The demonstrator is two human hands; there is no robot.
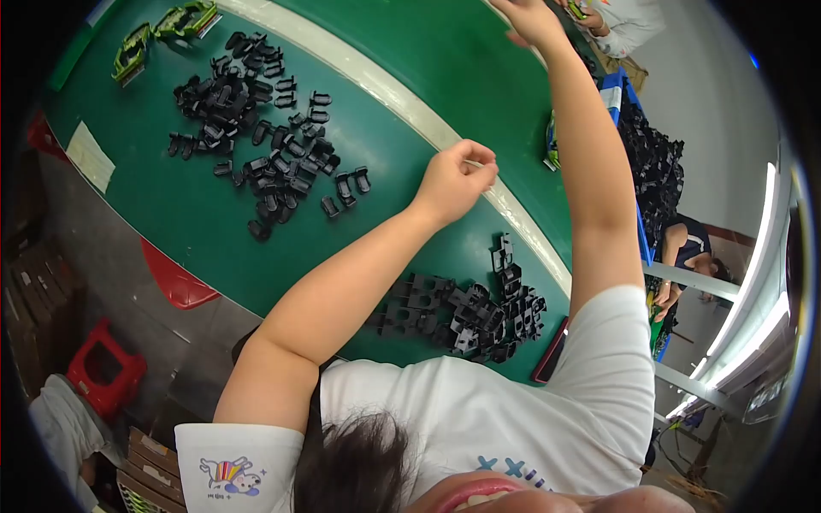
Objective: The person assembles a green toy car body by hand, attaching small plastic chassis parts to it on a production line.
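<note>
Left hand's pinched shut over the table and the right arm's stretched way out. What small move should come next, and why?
Probably lower the left hand to the nearest clips in the far pile and pick one up. Its fingers look pinched with nothing visible between them, and the loose black clips lie just beside it on the green table. The right hand is busy far out at the picture's edge.

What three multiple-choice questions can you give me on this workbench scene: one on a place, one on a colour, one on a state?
1. Where is the red stool?
A. on the table
B. on the floor, lower left
C. on a shelf

2. What colour is the table top?
A. green
B. white
C. grey

3. How are the left hand fingers?
A. spread flat
B. round a cup
C. pinched together

Answers:
1. B, it stands on the floor beside the table.
2. A, green shows around the black parts.
3. C, the fingertips meet above the table.
</note>
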